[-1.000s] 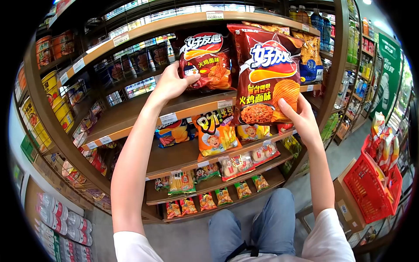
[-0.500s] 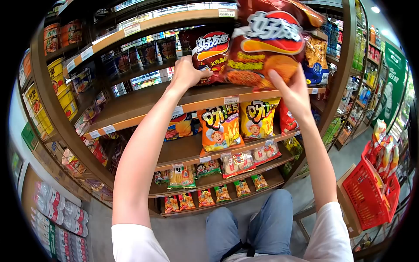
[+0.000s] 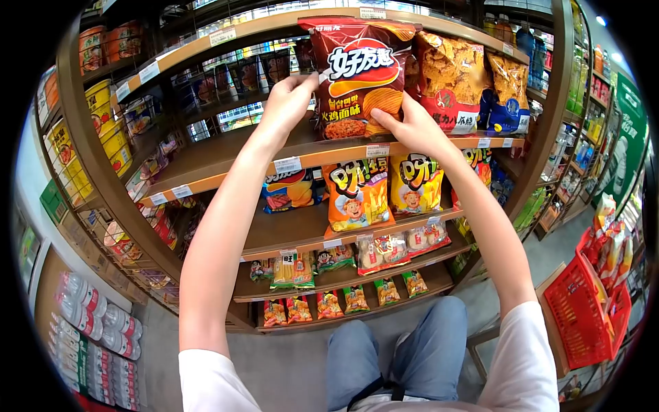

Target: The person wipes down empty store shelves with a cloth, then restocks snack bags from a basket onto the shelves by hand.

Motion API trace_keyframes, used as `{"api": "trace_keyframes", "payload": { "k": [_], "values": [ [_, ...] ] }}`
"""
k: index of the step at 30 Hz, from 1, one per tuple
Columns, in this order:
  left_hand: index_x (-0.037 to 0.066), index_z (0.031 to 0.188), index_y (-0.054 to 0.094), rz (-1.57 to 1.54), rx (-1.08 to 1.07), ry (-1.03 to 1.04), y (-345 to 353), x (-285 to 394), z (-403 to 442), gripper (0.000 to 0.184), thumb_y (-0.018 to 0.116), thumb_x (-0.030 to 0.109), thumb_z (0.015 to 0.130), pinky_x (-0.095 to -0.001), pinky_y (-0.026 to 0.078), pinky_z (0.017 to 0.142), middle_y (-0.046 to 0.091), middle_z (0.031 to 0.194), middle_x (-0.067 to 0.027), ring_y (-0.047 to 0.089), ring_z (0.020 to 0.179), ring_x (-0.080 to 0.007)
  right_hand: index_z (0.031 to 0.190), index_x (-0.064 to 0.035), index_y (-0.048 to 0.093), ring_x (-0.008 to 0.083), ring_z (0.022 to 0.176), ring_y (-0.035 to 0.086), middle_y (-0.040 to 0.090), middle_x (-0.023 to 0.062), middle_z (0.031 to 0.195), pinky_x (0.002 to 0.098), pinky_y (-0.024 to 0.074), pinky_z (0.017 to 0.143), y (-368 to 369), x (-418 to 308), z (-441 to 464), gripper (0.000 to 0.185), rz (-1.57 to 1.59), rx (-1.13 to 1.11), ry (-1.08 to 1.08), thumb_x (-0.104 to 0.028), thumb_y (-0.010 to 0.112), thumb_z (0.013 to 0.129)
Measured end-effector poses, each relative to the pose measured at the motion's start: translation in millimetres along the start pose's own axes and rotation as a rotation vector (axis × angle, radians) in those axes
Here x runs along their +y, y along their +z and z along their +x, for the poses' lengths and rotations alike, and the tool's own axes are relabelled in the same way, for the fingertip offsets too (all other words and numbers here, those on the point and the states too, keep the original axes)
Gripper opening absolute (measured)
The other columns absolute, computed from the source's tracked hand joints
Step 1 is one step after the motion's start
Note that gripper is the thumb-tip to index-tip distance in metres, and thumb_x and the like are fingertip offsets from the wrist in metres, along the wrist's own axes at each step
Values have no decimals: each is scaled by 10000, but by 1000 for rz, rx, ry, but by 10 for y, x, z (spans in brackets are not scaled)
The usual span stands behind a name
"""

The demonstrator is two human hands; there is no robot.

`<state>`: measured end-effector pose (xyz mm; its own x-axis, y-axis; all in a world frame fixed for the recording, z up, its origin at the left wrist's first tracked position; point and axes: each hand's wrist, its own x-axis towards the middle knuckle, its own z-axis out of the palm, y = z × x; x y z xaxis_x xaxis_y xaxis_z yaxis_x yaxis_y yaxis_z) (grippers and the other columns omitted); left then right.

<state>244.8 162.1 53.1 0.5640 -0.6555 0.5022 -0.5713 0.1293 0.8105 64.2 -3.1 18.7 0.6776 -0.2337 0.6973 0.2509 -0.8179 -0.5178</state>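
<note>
A dark red bag of potato chips (image 3: pixel 360 75) stands upright at the front of the upper shelf, its printed face toward me. My right hand (image 3: pixel 412 127) grips its lower right side, thumb across the front and the other fingers hidden. At the bag's left edge, my left hand (image 3: pixel 292 103) is closed, its fingertips partly hidden. Whether it pinches this bag or a similar one behind it, I cannot tell. Right of the held bag stand a red-and-clear bag of crispy snacks (image 3: pixel 449 82) and a blue one (image 3: pixel 508 93).
Below are an orange snack bag (image 3: pixel 357 199), a yellow one (image 3: pixel 417 182) and several small packets (image 3: pixel 324 305). Cup noodles (image 3: pixel 237 79) stand at the back left. A red basket (image 3: pixel 583 309) holding snack bags is at the right; bottled water packs (image 3: pixel 103 323) stand at lower left.
The chip bag in my right hand has moved left and down, in front of the similar bag. The crispy snack bags to the right are now uncovered. My left hand has shifted slightly.
</note>
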Motion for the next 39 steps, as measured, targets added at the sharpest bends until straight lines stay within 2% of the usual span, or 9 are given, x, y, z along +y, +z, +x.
{"api": "trace_keyframes", "payload": {
  "k": [4, 6, 19, 21, 24, 29, 32, 35, 39],
  "values": [
    [9, 1407, 436, -25, -132, 83, 119, 149, -183, 748, 476, 593, 942, -427, 383, 1024, 493, 1406, -154, 479, 1269, -237, 1300, -6, 520, 204, 1131, 600, 651, 123, 1223, 338, 444, 998, -92, -112, 103, 479, -24, -165, 169, -330, 622, 962],
    [-64, 1388, 447, 68, -59, 121, 217, 195, -272, 858, 468, 654, 918, -350, 310, 1108, 503, 1403, -234, 454, 1332, -289, 1313, -25, 522, 184, 1142, 589, 639, 103, 1249, 329, 437, 1010, -135, -165, 119, 469, -36, -210, 214, -338, 608, 974],
    [-61, 1179, 635, 174, 4, 60, 365, -113, 132, 812, 331, 663, 968, -369, 432, 979, 660, 1146, -264, 612, 1147, -338, 1357, -36, 519, 158, 1149, 574, 630, 81, 1263, 308, 434, 990, -252, -138, 185, 513, 33, -350, 405, -402, 546, 1000],
    [-44, 1404, 454, 132, -167, -55, 299, -27, 41, 775, 390, 608, 989, -369, 397, 1041, 548, 1355, -202, 539, 1219, -249, 1368, -11, 502, 169, 1146, 579, 630, 100, 1262, 314, 435, 992, -223, -178, 96, 586, 16, -219, 372, -439, 577, 975],
    [-52, 1398, 443, -8, -128, -174, 194, 113, -123, 771, 376, 601, 994, -421, 463, 974, 555, 1322, -220, 564, 1183, -286, 1358, -2, 509, 184, 1099, 618, 645, 147, 1234, 329, 455, 976, -245, -235, 0, 616, -114, -133, 328, -445, 612, 943],
    [-33, 1346, 479, 83, -10, -17, 68, 161, -328, 595, 444, 460, 1013, -399, 542, 872, 582, 1272, -194, 602, 1136, -287, 1217, 56, 608, 296, 989, 684, 705, 201, 1054, 386, 506, 886, -251, -56, -29, 532, -202, 9, 229, -387, 630, 923],
    [-44, 1345, 477, 107, -83, -15, 90, 108, -325, 471, 479, 294, 1017, -350, 573, 811, 587, 1255, -192, 612, 1130, -265, 1218, 39, 607, 204, 871, 671, 712, 180, 1005, 348, 514, 802, -192, -93, -5, 469, -337, 67, 214, -352, 599, 959],
    [-50, 1266, 560, 40, -19, 82, 116, -16, -310, 433, 519, 270, 977, -326, 601, 687, 658, 1113, -210, 686, 934, -228, 1205, 27, 614, 199, 840, 666, 709, 191, 984, 349, 511, 786, -177, -90, 11, 436, -344, 77, 242, -333, 592, 960],
    [-61, 1212, 585, 192, 110, 181, 136, 94, -430, 381, 523, 228, 971, -341, 575, 752, 685, 1058, -207, 694, 936, -252, 1239, 49, 587, 233, 954, 683, 699, 207, 1067, 345, 525, 850, -135, -104, -65, 464, -375, 191, 204, -310, 628, 947]
  ]
}}
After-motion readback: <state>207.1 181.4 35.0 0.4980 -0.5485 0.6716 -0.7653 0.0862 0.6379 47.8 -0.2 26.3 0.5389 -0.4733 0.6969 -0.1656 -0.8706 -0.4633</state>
